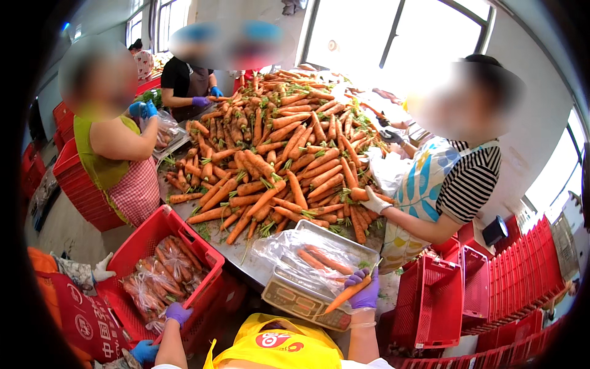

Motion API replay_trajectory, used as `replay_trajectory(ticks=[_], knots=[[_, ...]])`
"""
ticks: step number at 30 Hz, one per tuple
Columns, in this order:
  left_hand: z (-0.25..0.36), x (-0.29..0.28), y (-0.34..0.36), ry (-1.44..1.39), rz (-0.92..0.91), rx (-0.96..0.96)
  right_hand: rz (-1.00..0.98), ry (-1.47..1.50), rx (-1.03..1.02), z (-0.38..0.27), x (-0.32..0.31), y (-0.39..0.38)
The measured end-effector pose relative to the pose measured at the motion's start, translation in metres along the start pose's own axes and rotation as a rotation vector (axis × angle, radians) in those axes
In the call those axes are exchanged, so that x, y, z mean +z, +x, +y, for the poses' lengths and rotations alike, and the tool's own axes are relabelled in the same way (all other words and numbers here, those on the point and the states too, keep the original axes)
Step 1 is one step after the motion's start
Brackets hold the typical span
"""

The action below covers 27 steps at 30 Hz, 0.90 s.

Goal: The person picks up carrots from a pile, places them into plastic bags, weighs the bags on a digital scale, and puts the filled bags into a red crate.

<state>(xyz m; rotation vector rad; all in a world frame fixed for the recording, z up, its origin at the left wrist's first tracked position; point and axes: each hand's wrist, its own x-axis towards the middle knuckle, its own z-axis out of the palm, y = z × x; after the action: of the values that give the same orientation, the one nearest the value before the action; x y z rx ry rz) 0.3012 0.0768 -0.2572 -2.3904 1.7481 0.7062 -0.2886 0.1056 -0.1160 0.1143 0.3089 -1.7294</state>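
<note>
My right hand, in a purple glove, is closed around an orange carrot tilted over the edge of a digital scale. On the scale's metal tray lies a clear plastic bag with carrots in it. My left hand, also purple-gloved, is at the near right rim of a red crate; its fingers are too indistinct to tell their grip. Inside that crate are several bags of carrots. Beyond the scale, a large heap of loose carrots covers the table.
At left, a person's white glove and blue glove are by the crate. Another person's white-gloved hand touches a carrot at right. More people stand around the heap. Stacked red crates fill the right side; others stand at left.
</note>
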Motion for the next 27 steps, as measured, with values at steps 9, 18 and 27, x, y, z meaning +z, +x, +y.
replay_trajectory(ticks=[9, 18, 27], knots=[[-0.006, 0.014, 0.007, -0.063, 0.092, 0.021, 0.011, -0.021, -0.001, 0.025, 0.018, 0.001], [0.0, 0.009, -0.003, -0.123, 0.24, 0.09, 0.138, 0.217, -0.064, 0.015, 0.012, 0.01], [0.004, 0.009, -0.008, -0.088, 0.289, 0.111, 0.166, 0.169, -0.047, 0.018, 0.016, 0.016]])
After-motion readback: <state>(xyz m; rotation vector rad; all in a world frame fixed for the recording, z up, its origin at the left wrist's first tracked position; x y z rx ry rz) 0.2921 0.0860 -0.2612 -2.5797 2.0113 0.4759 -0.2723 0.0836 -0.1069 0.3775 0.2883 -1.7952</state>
